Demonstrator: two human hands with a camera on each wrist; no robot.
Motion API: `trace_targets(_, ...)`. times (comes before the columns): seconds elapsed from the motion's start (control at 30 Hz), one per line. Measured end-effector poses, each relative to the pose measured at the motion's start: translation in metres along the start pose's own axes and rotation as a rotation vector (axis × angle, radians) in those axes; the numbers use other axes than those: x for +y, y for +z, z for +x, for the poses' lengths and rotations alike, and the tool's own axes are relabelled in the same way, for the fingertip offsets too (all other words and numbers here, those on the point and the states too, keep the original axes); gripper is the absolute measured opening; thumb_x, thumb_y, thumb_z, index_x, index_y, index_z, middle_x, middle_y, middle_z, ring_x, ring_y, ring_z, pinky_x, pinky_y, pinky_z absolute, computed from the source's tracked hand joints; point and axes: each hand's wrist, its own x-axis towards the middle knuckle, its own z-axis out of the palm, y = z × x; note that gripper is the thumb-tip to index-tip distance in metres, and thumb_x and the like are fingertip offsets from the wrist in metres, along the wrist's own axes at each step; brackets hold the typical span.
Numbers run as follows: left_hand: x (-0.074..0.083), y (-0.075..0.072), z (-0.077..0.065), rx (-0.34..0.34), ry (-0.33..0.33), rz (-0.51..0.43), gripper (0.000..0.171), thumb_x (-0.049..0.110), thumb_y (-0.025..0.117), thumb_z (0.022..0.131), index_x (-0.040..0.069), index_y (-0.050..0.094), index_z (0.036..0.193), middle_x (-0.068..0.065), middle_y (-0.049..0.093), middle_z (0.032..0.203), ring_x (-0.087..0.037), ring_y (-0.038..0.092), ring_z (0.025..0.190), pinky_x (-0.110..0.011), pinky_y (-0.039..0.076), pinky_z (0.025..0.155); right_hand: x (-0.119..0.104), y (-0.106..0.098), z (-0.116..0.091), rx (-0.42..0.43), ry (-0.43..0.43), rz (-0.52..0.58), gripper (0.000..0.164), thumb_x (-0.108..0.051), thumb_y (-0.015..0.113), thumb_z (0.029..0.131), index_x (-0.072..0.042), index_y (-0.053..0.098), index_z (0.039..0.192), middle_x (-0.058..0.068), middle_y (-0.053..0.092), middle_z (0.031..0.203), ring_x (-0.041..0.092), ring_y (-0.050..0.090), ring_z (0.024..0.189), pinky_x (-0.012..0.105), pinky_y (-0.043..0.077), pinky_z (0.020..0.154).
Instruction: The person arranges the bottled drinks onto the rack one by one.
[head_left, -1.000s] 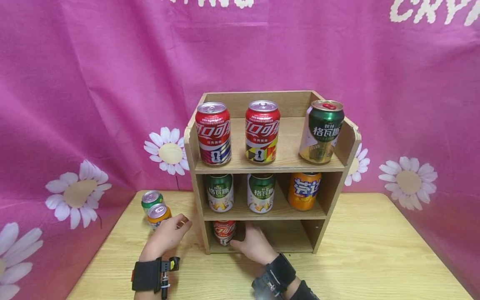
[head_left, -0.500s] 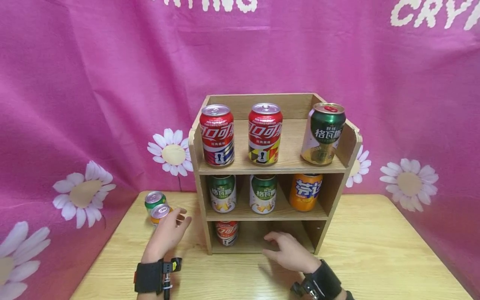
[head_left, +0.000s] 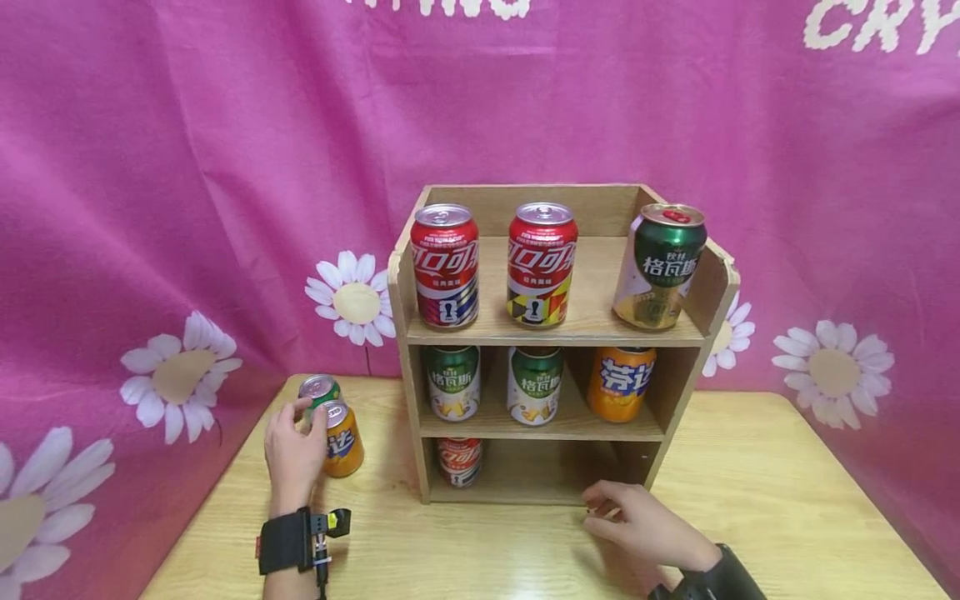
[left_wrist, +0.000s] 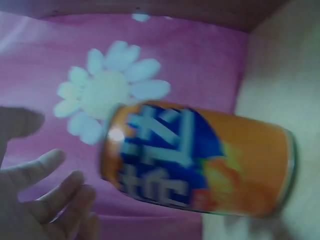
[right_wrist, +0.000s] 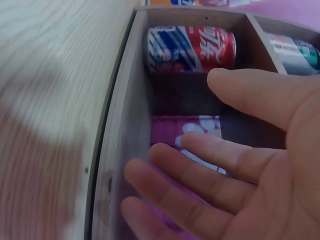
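Note:
My left hand (head_left: 296,450) reaches to the left side of an orange soda can (head_left: 343,446) on the table, fingers spread and nothing gripped. In the left wrist view, a gap shows between those fingers (left_wrist: 62,192) and the orange can's top. A green can (head_left: 318,388) stands just behind it, partly covered. My right hand (head_left: 645,525) is in front of the shelf's lower right corner, holding nothing, its fingers loosely bent. On the bottom shelf, at the left end, stands a red cola can (head_left: 460,462); the right wrist view shows it beyond the thumb.
A three-tier wooden shelf (head_left: 555,340) stands mid-table. Its top bears two red cola cans (head_left: 446,275) and a green-gold can (head_left: 660,271). The middle tier carries two green-white cans (head_left: 454,385) and an orange can (head_left: 621,385). A pink flowered cloth (head_left: 262,167) hangs behind.
My right hand has left the red cola can on the bottom shelf and moved right, out in front. My left hand has shifted left, from the orange can's right side to its left.

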Motion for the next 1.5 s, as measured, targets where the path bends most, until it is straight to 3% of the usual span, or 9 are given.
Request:
trace_targets(0.13,-0.009,0.005,-0.004,-0.095,-0.071,0.062,0.042,0.026,0.065,0.088,-0.005,0.055,0.115,-0.025,0.050,0.108,-0.040,0.047,0.103,-0.054,0.037,0.088,0.006,-0.002,-0.007,0.013,-0.016,-0.003,0.023,-0.018,0.064,0.090,0.001,0.061,0.104,0.008,0.064,0.095,0.009,0.061,0.081,0.029,0.053,0.068)
trace_targets(0.43,-0.019,0.027,-0.010,-0.079,-0.124,0.115,0.068,0.035,0.074,0.079,-0.002,0.044,0.127,-0.028,0.040,0.119,-0.044,0.038,0.110,-0.058,0.037,0.087,0.013,-0.004,-0.013,0.012,-0.063,-0.023,0.023,-0.018,0.064,0.090,0.001,0.061,0.103,0.004,0.063,0.092,0.007,0.060,0.080,0.030,0.053,0.069)
trace_targets(0.6,-0.022,0.039,-0.014,-0.047,-0.193,0.062,0.078,0.033,0.078,0.076,0.002,0.037,0.135,-0.026,0.040,0.123,-0.043,0.042,0.112,-0.059,0.040,0.085,0.017,-0.004,-0.016,0.024,-0.080,-0.014,0.022,-0.018,0.064,0.090,0.000,0.062,0.104,0.000,0.062,0.091,0.006,0.060,0.079,0.027,0.052,0.067)
trace_targets(0.8,-0.023,0.048,-0.018,0.004,-0.276,-0.056,0.087,0.024,0.080,0.075,0.005,0.027,0.141,-0.027,0.036,0.130,-0.045,0.039,0.119,-0.058,0.033,0.096,0.018,-0.004,-0.017,0.012,-0.077,-0.003,0.022,-0.017,0.064,0.090,0.000,0.061,0.104,0.004,0.063,0.092,0.006,0.060,0.080,0.027,0.052,0.068)
trace_targets(1.07,-0.026,0.056,-0.020,0.061,-0.288,-0.051,0.086,0.019,0.081,0.073,0.005,0.029,0.140,-0.028,0.036,0.126,-0.046,0.040,0.115,-0.058,0.033,0.095,0.016,-0.008,-0.016,-0.016,-0.012,0.000,0.024,-0.021,0.064,0.090,-0.001,0.061,0.104,0.000,0.062,0.093,0.006,0.060,0.080,0.027,0.052,0.069)
trace_targets(1.37,-0.029,0.062,-0.021,0.085,-0.371,-0.056,0.095,0.032,0.084,0.069,0.007,0.028,0.140,-0.027,0.038,0.128,-0.047,0.043,0.113,-0.059,0.036,0.092,0.010,-0.009,-0.017,-0.028,-0.017,-0.001,0.023,-0.021,0.063,0.091,-0.002,0.061,0.104,-0.001,0.062,0.093,0.006,0.059,0.081,0.027,0.051,0.069)
trace_targets(1.5,-0.029,0.064,-0.019,0.111,-0.373,-0.059,0.091,0.031,0.084,0.069,0.006,0.031,0.138,-0.026,0.040,0.127,-0.046,0.045,0.112,-0.059,0.037,0.090,0.008,-0.009,-0.016,-0.016,-0.032,-0.003,0.023,-0.020,0.063,0.091,-0.001,0.061,0.104,0.000,0.062,0.093,0.006,0.060,0.081,0.028,0.052,0.069)
